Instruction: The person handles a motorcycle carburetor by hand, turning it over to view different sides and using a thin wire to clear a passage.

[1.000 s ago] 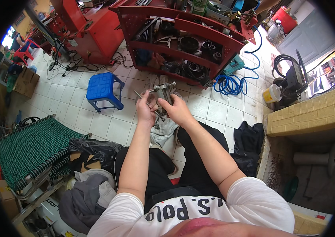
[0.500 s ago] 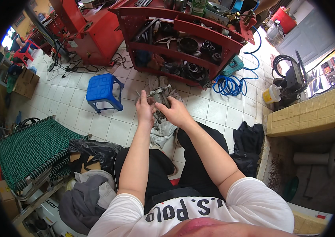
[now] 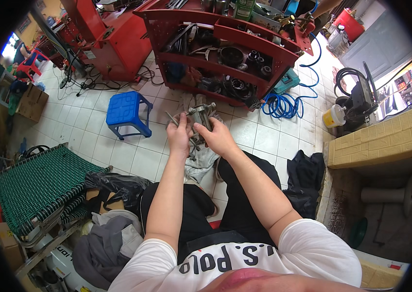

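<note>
A grey metal mechanical part [image 3: 201,117] with a cylindrical body, bolt-like ends and thin rods is held up between my hands, above a crumpled grey rag [image 3: 202,165] on the floor. My right hand [image 3: 219,139] is closed round the right side of the body, its thumb laid across the front. My left hand [image 3: 179,136] grips the part's left side, fingers bent and thumb pointing up, where a thin rod [image 3: 171,118] sticks out past the fingers. The palms hide much of the part, and its exact kind is not clear.
A blue plastic stool [image 3: 127,113] stands to the left on white tiles. Ahead is a red tool trolley [image 3: 181,61] loaded with parts. A coiled blue hose [image 3: 283,106] lies right of it. A green woven folding cot [image 3: 45,187] and a black plastic bag [image 3: 118,184] are at left.
The metal part has tilted and shifted slightly to the right in my hands, with more of its cylindrical body and lower rods showing. My right hand has turned a little with it.
</note>
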Available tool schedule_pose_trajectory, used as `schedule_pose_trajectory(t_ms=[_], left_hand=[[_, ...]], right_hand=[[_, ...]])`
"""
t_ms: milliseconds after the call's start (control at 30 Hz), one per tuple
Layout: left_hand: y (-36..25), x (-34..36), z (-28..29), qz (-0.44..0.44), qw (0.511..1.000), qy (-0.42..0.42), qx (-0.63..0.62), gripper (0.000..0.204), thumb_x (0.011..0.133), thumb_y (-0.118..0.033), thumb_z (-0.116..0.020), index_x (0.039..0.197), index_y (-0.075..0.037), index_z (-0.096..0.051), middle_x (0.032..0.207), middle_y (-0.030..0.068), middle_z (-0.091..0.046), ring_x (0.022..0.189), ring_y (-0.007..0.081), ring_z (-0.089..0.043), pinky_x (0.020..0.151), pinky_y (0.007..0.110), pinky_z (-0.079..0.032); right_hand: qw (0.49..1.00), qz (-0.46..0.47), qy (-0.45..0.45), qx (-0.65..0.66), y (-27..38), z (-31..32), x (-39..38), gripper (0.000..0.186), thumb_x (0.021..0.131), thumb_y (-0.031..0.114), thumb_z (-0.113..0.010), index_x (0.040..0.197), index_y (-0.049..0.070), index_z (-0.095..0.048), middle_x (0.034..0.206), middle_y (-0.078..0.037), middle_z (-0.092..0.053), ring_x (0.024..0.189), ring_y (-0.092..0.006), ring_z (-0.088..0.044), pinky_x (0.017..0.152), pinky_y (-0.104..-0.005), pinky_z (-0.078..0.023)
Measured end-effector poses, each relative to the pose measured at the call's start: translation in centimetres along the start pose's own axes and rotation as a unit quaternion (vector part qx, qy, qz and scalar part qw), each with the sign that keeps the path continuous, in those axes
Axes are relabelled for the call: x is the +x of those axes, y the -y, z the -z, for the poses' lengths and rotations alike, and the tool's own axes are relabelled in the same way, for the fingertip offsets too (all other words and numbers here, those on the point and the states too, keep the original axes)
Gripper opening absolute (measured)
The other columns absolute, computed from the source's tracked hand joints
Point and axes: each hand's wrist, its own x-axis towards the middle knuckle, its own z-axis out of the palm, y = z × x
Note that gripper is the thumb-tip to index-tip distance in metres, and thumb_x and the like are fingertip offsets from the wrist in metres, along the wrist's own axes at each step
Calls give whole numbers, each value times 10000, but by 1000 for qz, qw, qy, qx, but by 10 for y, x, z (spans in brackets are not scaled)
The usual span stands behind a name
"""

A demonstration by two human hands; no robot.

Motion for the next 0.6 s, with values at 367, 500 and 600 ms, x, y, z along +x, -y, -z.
schedule_pose_trajectory(t_ms=[367,500,600], left_hand=[[-12,-7,-8,30,995,-97,-23,325,1095,-369,-584,1085,-45,-606,859,21,-602,605,60,-495,460,227,-314],[-6,-4,-9,-14,997,-26,-66,302,1097,-343,-593,1104,-42,-605,831,22,-599,554,49,-388,457,234,-269],[-1,-1,-7,-9,1000,-22,-6,336,1089,-380,-611,1113,-45,-607,837,22,-601,560,44,-408,463,236,-283]], right_hand=[[998,46,16,-33,5,-1,-4,602,924,487,-747,1127,-76,-677,928,-197,-720,837,-268,-677,744,-375,-527],[999,36,-15,-1,-7,-3,2,563,941,476,-753,1111,-55,-674,799,-91,-681,635,-138,-611,576,-318,-495],[999,34,-21,3,-10,-2,4,568,941,484,-751,1110,-53,-672,787,-79,-678,626,-141,-612,574,-318,-498]])
